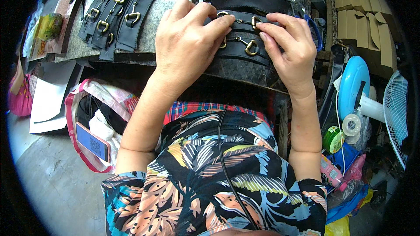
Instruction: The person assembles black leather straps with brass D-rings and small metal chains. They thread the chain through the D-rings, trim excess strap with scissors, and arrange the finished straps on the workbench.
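At about half past ten, several black straps (114, 15) lie side by side, slanting, each bearing brass-coloured rings and links. Toward half past eleven, the left hand (186, 39) is bent, its fingers bunched narrowly over the left end of a black strap (246, 17); I cannot tell whether they pinch it. That strap lies at about one o'clock on the dark worktop (245, 71), between the two hands: smooth, dark and flat, running nearly crosswise, with a brass-toned fitting of rounded rings joined by a slim link. A second strap (265, 53) with a similar fitting lies just below it. Near two o'clock, the right hand (292, 48) has its fingers narrowly parted, fingertips at the right-hand ring; whether they grip is unclear. Just beyond it stand out blue scissor handles (320, 39).
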Available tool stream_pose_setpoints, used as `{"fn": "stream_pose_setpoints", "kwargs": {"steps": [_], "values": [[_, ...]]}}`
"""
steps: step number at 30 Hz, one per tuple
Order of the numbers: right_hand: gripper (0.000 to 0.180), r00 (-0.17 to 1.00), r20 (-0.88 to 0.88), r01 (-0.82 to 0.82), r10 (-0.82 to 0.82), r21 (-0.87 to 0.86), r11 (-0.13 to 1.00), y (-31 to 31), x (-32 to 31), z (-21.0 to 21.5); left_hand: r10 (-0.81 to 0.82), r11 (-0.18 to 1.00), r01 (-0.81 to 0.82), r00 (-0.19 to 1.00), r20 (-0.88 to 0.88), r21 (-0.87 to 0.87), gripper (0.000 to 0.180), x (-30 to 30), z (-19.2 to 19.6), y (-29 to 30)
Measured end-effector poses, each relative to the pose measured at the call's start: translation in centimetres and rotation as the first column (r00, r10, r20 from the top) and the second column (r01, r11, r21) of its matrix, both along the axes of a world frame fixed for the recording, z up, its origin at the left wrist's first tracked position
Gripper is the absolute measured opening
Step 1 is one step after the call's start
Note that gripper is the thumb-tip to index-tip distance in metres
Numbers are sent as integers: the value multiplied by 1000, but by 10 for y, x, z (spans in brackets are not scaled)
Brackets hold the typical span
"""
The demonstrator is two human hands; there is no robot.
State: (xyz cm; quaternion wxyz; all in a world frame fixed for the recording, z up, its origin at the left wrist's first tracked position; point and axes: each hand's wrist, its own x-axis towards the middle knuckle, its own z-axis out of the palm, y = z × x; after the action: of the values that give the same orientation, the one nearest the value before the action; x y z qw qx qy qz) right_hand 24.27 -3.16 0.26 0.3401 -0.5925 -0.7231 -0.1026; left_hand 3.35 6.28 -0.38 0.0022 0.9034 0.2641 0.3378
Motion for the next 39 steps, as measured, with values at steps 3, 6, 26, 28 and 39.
{"fn": "stream_pose_setpoints", "kwargs": {"steps": [3, 6, 26, 28, 39], "values": [[15, 1000, -27, -8, 9, 33, 999, -4, 1, 6, -34, 999, 35, 999, 42, -7, 21, -5, 5, -2], [19, 998, -53, -25, 22, -61, 998, -20, 1, 15, -73, 996, 74, 997, 37, -42, 24, -14, 10, -11], [23, 1000, -11, 24, -26, -119, 993, -23, -8, 16, -29, 999, 29, 1000, 3, -26, 21, -21, -2, -24], [25, 998, 50, 46, -40, -130, 991, -14, -11, 14, -32, 999, 32, 999, 6, -29, 21, -21, -2, -24], [30, 998, 55, -1, 7, -105, 994, -10, -22, 11, -38, 998, 40, 999, 36, -49, 23, -21, -6, -24]]}}
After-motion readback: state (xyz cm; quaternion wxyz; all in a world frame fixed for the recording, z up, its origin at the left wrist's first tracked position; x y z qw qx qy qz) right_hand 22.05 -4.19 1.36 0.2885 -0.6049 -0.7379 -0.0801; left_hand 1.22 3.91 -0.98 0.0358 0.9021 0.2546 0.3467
